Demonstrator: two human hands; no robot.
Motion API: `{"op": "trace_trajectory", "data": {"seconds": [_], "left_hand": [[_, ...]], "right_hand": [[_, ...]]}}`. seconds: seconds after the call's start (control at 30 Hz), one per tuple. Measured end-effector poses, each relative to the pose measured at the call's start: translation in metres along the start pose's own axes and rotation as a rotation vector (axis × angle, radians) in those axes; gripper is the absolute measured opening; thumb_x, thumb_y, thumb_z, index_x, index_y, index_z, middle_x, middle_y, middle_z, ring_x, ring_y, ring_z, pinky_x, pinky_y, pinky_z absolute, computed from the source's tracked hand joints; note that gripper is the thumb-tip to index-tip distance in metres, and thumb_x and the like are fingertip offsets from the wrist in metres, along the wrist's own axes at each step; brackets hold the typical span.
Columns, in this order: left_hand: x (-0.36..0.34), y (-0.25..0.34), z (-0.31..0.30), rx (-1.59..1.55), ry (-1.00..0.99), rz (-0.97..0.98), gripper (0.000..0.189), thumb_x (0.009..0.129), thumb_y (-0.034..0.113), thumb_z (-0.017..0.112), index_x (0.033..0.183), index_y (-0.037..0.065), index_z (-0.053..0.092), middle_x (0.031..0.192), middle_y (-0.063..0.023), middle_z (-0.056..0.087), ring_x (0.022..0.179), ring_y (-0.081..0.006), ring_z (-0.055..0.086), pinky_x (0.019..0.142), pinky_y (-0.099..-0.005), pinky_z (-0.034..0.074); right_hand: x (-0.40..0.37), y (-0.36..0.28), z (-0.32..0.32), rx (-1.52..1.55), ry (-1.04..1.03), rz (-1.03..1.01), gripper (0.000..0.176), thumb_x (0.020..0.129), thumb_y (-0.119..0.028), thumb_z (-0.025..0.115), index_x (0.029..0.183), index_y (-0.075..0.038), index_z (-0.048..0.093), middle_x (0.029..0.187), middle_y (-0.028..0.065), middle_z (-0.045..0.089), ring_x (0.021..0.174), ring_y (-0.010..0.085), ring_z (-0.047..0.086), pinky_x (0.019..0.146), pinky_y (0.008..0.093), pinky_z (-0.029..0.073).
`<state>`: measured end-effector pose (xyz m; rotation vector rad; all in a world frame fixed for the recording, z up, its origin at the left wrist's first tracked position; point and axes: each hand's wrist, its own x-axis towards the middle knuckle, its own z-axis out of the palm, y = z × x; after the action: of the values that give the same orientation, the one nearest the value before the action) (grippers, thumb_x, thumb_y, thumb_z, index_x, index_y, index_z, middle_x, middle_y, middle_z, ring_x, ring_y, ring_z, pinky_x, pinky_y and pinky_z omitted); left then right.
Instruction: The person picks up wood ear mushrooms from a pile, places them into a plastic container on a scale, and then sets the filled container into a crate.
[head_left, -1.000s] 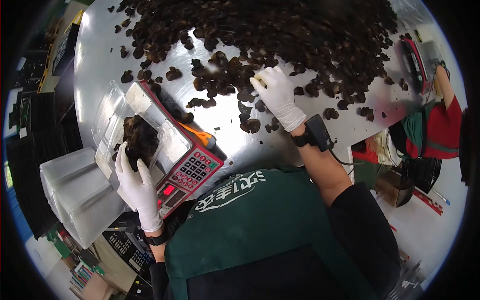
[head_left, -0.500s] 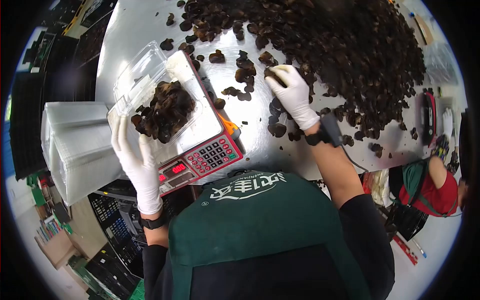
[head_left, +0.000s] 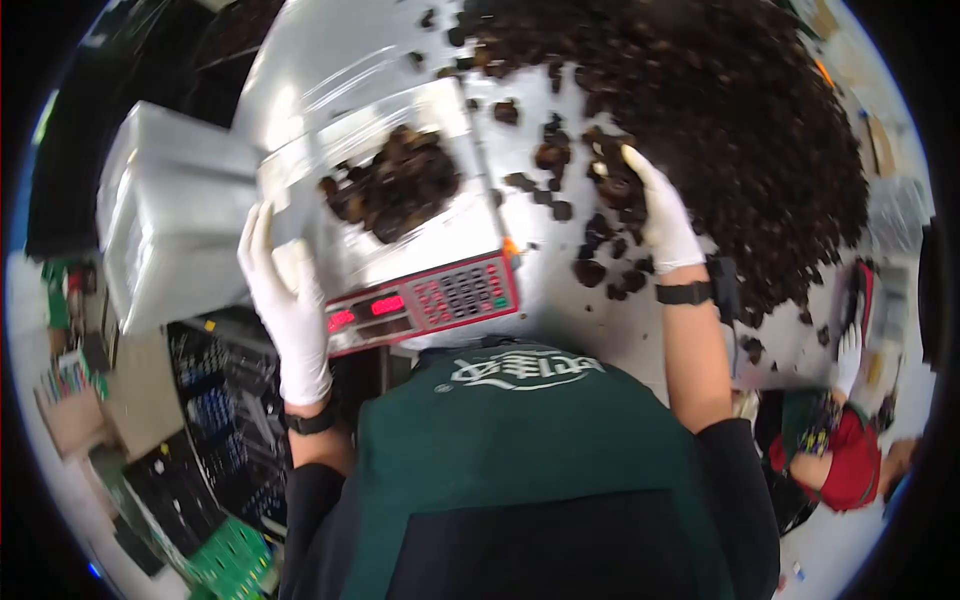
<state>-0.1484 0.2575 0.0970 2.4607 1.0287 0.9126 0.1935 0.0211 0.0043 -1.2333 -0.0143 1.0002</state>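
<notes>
Dark brown wood ear mushrooms (head_left: 400, 185) sit heaped in a clear plastic clamshell box (head_left: 335, 225) on a red and white digital scale (head_left: 420, 305). The box's hinged lid stands open at the back. My left hand (head_left: 285, 300), in a white glove, is at the box's left side with its fingers stretched and apart, holding nothing. My gloved right hand (head_left: 668, 220) is closed around a small clump of wood ear mushrooms (head_left: 615, 180) at the near edge of the big pile. Its fingertips are partly hidden by the clump.
A large pile of wood ear mushrooms (head_left: 770, 150) covers the right of the steel table (head_left: 550, 310), with loose pieces scattered towards the scale. Nested clear boxes (head_left: 185, 220) stand at the left. Another person in a red sleeve (head_left: 850, 460) is at the far right, near a second scale.
My right hand has moved a little and now grips a clump of mushrooms. My left hand stays beside the box. The whole view has shifted and blurred with head motion.
</notes>
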Motion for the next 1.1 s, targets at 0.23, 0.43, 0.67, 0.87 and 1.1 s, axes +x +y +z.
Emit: {"op": "trace_trajectory", "data": {"seconds": [0.23,0.43,0.67,0.87,1.1], "left_hand": [[0.002,-0.018,-0.037,0.034,0.175,-0.076,0.048,0.092,0.002,0.060,0.139,0.004,0.051,0.141,-0.0166,0.050,0.128,-0.0309,0.050,0.104,-0.0389,0.040],[0.006,-0.005,-0.032,-0.038,0.167,-0.047,0.048,0.090,0.005,0.061,0.137,0.003,0.052,0.135,-0.0167,0.055,0.124,-0.0306,0.054,0.105,-0.0390,0.041],[0.011,0.026,0.009,-0.161,-0.093,0.084,0.055,0.090,0.010,0.064,0.141,0.001,0.047,0.133,-0.0202,0.056,0.123,-0.0335,0.055,0.106,-0.0414,0.043],[-0.002,0.006,0.034,0.016,-0.159,0.164,0.059,0.091,0.014,0.067,0.144,0.000,0.045,0.140,-0.0205,0.052,0.129,-0.0358,0.050,0.110,-0.0434,0.038],[0.012,0.010,0.009,-0.230,-0.134,0.000,0.059,0.090,0.011,0.066,0.144,0.002,0.045,0.142,-0.0206,0.050,0.134,-0.0326,0.046,0.113,-0.0417,0.036]], "right_hand": [[-0.013,-0.034,0.075,-0.430,-0.023,-0.194,0.026,0.096,-0.023,0.066,0.106,0.000,0.071,0.089,0.0025,0.071,0.069,0.0058,0.059,0.062,0.0192,0.045],[-0.017,-0.045,0.191,-0.785,-0.337,-0.675,0.032,0.092,-0.027,0.068,0.112,-0.003,0.072,0.092,0.0042,0.070,0.075,0.0148,0.064,0.072,0.0259,0.052],[0.015,0.027,0.235,-1.394,-0.721,-1.223,0.062,0.078,-0.033,0.075,0.134,-0.014,0.058,0.134,0.0134,0.055,0.126,0.0326,0.051,0.103,0.0439,0.042],[0.004,-0.014,0.220,-1.021,-0.691,-0.966,0.052,0.086,-0.023,0.068,0.135,-0.009,0.056,0.136,0.0132,0.056,0.129,0.0263,0.050,0.110,0.0389,0.038],[0.027,-0.017,0.200,-0.748,-0.519,-0.791,0.042,0.090,0.000,0.042,0.126,0.000,0.062,0.123,0.0141,0.067,0.114,0.0228,0.064,0.102,0.0327,0.046]]}}
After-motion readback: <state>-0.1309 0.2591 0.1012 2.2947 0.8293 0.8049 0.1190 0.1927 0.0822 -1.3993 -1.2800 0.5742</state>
